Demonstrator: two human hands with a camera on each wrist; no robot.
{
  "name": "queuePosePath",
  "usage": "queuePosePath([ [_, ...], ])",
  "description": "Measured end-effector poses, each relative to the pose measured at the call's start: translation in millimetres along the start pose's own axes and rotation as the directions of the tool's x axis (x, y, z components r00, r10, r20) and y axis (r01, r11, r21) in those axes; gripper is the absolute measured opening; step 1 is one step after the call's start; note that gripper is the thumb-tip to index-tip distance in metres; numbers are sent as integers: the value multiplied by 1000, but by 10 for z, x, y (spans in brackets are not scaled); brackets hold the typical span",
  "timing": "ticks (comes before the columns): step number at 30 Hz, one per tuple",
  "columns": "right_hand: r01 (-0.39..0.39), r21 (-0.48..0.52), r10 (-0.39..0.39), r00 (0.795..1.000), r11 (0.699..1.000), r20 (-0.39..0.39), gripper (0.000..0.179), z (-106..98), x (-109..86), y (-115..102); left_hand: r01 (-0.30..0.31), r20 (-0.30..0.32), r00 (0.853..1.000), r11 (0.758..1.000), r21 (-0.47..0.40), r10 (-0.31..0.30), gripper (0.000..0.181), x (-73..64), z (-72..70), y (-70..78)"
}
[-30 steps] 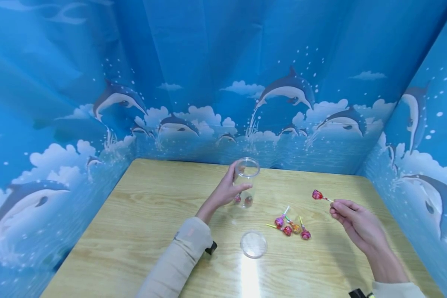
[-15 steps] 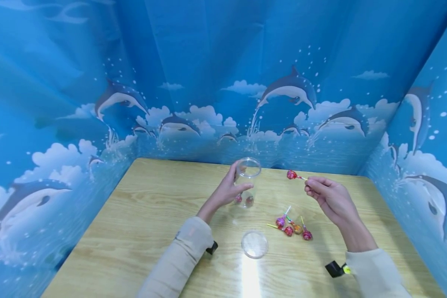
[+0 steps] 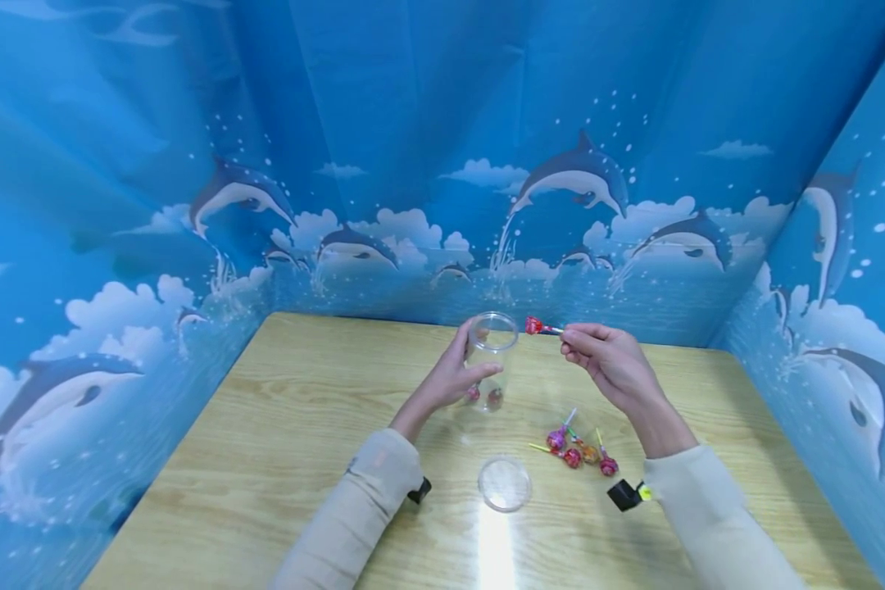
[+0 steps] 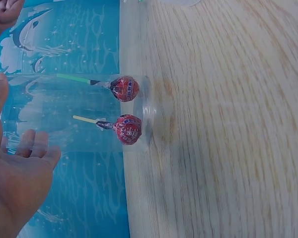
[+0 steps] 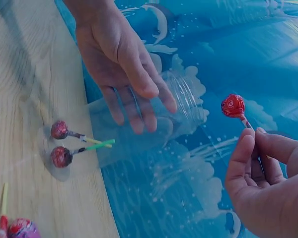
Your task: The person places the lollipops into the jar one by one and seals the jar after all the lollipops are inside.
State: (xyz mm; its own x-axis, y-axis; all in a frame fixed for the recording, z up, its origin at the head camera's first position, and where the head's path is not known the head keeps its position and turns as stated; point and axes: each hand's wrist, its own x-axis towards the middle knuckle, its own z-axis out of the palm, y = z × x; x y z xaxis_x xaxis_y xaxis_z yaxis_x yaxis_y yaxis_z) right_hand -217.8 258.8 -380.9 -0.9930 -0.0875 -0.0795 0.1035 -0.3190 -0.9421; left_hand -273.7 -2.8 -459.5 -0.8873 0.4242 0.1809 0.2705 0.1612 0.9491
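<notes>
My left hand (image 3: 448,380) holds a clear plastic jar (image 3: 497,354) that stands upright and uncapped on the table, thumb on the near side and fingers round the far side. Two red-wrapped lollipops lie at its bottom, one with a green stick (image 4: 125,89) and one with a yellow stick (image 4: 128,130). Between thumb and fingertips, my right hand (image 3: 614,364) pinches the stick of another red lollipop (image 3: 534,325). Its candy head points left, just to the right of the jar's mouth and about level with the rim in the head view.
A round clear lid (image 3: 504,485) lies on the wooden table (image 3: 288,426) in front of the jar. To its right is a small group of lollipops, among them a purple one (image 3: 556,440) and an orange one (image 3: 589,454). A dolphin-printed blue curtain (image 3: 383,147) surrounds the table.
My right hand has carried the red lollipop leftward and toward the back, from the table's right side to beside the jar's mouth. The left hand and jar have stayed put.
</notes>
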Motion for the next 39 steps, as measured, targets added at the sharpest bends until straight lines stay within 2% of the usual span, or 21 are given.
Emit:
queuePosePath([
  [5, -9, -31, 10, 1000, 999, 12, 11, 144, 119, 14, -9, 4, 1000, 1000, 2, 9, 87, 3, 3, -7],
  [11, -2, -135, 2, 1000, 991, 1, 17, 269, 239, 34, -9, 11, 1000, 1000, 13, 9, 85, 12, 9, 4],
  [14, 7, -204, -8, 1000, 979, -8, 27, 320, 290, 35, -4, 12, 1000, 1000, 17, 4, 85, 15, 8, 3],
  [17, 25, -305, -31, 999, 952, -14, 33, 368, 325, 28, 2, 14, 1000, 1000, 21, -2, 86, 13, 5, 6],
  [20, 50, -434, -65, 998, 899, -19, 36, 419, 346, 18, 6, 16, 1000, 1000, 15, -6, 87, 12, 1, 2],
  [25, 135, -635, -155, 988, 760, 25, 35, 520, 360, 11, 18, 16, 1000, 1000, 7, -18, 89, 5, -8, -5],
  [29, 235, -718, -249, 965, 655, 89, 29, 618, 361, 20, 3, 18, 1000, 1000, 1, -3, 90, 6, -15, -19],
  [32, 293, -753, -305, 943, 589, 129, 22, 696, 357, 28, -11, 22, 1000, 1000, -7, 11, 89, 13, -13, -30],
  [34, 318, -768, -326, 933, 556, 150, 20, 737, 358, 34, -18, 22, 1000, 1000, -11, 18, 88, 18, -11, -34],
  [35, 327, -769, -330, 930, 549, 160, 20, 758, 358, 34, -19, 22, 1000, 1000, -12, 19, 87, 20, -10, -34],
  [39, 341, -767, -322, 929, 544, 184, 22, 810, 362, 35, -17, 19, 1000, 1000, -2, 17, 87, 23, -9, -34],
])
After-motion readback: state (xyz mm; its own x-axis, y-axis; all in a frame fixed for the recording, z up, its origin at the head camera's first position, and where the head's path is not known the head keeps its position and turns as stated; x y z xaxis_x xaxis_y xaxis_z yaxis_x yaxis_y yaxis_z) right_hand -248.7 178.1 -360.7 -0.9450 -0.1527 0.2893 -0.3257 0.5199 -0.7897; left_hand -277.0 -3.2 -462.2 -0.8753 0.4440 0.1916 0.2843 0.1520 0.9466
